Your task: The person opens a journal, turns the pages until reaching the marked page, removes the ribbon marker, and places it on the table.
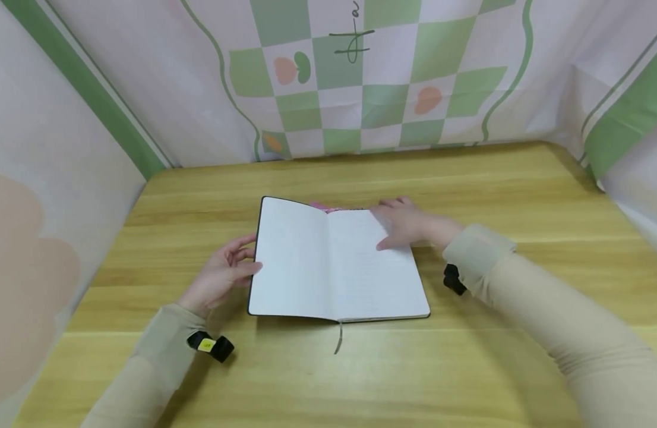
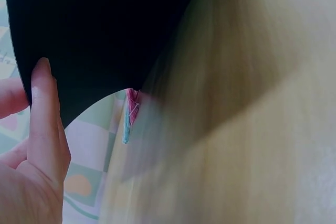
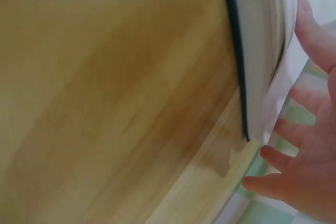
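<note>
A dark-covered notebook (image 1: 293,267) lies spread on the wooden table, its left side raised off the surface. My left hand (image 1: 220,274) pinches the left edge between thumb and fingers; the left wrist view shows those fingers (image 2: 44,108) against the black cover (image 2: 100,30). Over the upper right page, which has faint lines, is my right hand (image 1: 406,224), slightly blurred. Its fingers are spread at the page's outer edge, and the thumb (image 3: 310,30) lies along the paper in the right wrist view. A ribbon bookmark (image 1: 339,340) hangs from the bottom of the spine.
Partly hidden behind the notebook's top edge is a pink thing (image 1: 319,206); the left wrist view shows a pink and teal end (image 2: 131,111), kind unclear. A checked curtain (image 1: 339,107) hangs along the table's (image 1: 414,380) back edge.
</note>
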Available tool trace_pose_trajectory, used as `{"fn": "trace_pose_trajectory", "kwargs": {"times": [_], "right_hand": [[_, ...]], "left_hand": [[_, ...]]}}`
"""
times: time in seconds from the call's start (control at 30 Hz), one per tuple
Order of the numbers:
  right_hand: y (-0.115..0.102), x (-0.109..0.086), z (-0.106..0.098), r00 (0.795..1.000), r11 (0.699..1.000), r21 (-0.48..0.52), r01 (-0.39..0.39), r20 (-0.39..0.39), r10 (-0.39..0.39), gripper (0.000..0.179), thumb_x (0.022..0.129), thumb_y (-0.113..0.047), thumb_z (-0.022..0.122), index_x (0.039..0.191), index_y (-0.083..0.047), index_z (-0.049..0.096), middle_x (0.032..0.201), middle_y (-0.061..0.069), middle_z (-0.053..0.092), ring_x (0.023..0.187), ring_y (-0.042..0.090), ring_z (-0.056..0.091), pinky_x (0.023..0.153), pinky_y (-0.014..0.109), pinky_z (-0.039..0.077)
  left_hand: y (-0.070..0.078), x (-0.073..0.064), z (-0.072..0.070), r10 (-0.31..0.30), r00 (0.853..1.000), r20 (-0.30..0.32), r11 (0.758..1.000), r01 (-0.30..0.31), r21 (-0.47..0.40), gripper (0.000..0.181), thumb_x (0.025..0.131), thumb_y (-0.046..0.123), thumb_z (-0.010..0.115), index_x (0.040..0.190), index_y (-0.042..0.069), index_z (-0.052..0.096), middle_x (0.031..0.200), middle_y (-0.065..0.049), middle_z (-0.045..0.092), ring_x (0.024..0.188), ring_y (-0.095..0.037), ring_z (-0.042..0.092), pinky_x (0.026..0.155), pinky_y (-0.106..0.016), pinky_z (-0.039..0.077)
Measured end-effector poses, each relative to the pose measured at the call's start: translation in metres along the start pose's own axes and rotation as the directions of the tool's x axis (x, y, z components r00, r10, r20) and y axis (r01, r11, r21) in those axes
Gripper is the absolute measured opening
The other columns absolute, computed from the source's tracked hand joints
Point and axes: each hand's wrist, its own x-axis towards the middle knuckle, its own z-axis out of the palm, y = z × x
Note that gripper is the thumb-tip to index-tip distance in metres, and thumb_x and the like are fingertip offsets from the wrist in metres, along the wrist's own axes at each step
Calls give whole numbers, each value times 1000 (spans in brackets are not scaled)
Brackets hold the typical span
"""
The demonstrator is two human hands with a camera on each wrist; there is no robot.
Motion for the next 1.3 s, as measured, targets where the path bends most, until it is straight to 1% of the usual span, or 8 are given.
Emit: {"fn": "trace_pose_trajectory", "kwargs": {"times": [0.27,0.43,0.63,0.8,0.97,1.1,1.2,1.3], "right_hand": [[6,7,-5,997,997,-4,-82,-8,82,88,77,-38,77,145,-5,34,150,27,23,136,52,13,106,67,19],[1,7,-7,995,995,-16,-103,-18,103,80,75,-37,79,139,-5,45,148,26,29,135,50,16,107,65,20],[-4,3,-2,992,991,-109,-82,-100,71,77,73,-38,80,135,-3,50,142,25,39,132,46,26,108,57,27],[-3,-4,3,979,994,-105,-28,-206,6,73,72,-34,82,130,0,53,133,24,50,123,43,39,103,53,34],[-6,-13,5,963,999,-32,23,-270,-31,61,74,-17,80,126,2,55,122,21,56,112,38,53,95,50,43],[-5,-19,8,947,995,79,56,-319,-28,40,80,1,68,118,5,58,112,20,62,100,34,59,86,47,48],[-2,-22,9,944,969,240,61,-330,23,37,82,5,60,119,7,57,105,20,64,93,32,60,80,43,50],[-1,-25,7,949,915,402,27,-299,104,43,84,3,60,126,9,51,107,23,62,95,32,58,80,42,48]], "left_hand": [[0,-1,1,-18,1000,-8,1000,18,3,65,92,1,56,148,5,24,108,1,53,80,-3,59,69,-20,50],[-1,0,1,-12,1000,-6,1000,12,-8,66,91,1,57,148,4,24,106,2,54,80,-4,59,70,-21,51],[-5,0,0,-16,1000,-15,1000,16,-4,66,91,0,56,148,5,24,107,2,53,81,-4,59,71,-22,51],[-4,1,0,-5,1000,-18,1000,5,-3,65,92,1,57,148,4,24,107,2,53,82,-4,58,71,-22,51],[0,0,1,-4,1000,-21,1000,4,5,65,92,0,56,148,4,24,108,1,52,83,-4,58,72,-22,51],[2,0,2,-2,1000,-22,1000,2,7,66,91,0,56,148,4,24,108,0,52,83,-4,58,72,-22,52],[3,0,3,-1,1000,-23,1000,1,10,66,91,0,56,148,3,24,107,1,52,82,-4,58,72,-22,52],[2,-1,3,-4,1000,-24,1000,5,13,65,91,-1,56,148,3,24,107,1,52,82,-4,58,71,-22,51]]}}
